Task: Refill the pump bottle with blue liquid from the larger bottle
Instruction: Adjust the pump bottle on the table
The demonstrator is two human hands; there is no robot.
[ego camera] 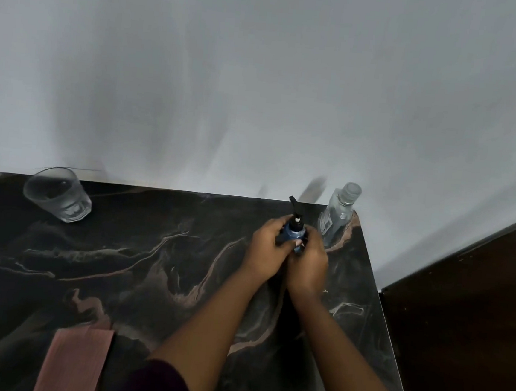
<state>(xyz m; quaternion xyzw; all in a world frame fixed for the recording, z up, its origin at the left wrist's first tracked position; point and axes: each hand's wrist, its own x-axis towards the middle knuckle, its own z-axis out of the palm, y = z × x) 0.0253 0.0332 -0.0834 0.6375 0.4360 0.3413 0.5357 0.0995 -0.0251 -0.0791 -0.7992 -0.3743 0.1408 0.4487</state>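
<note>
A small pump bottle (294,231) with blue liquid and a black pump head stands upright on the dark marble table (151,264), near the back right corner. My left hand (264,252) wraps its left side and my right hand (308,265) wraps its right side; the lower body of the bottle is hidden by my fingers. Just right of it, at the table's corner, stands a larger clear plastic bottle (337,214) with a cap on; it looks transparent and nobody touches it.
A clear drinking glass (57,195) stands at the back left of the table. A pink cloth (75,363) lies at the front left edge. A pale wall runs directly behind the table, and a dark wooden surface (464,322) is to the right.
</note>
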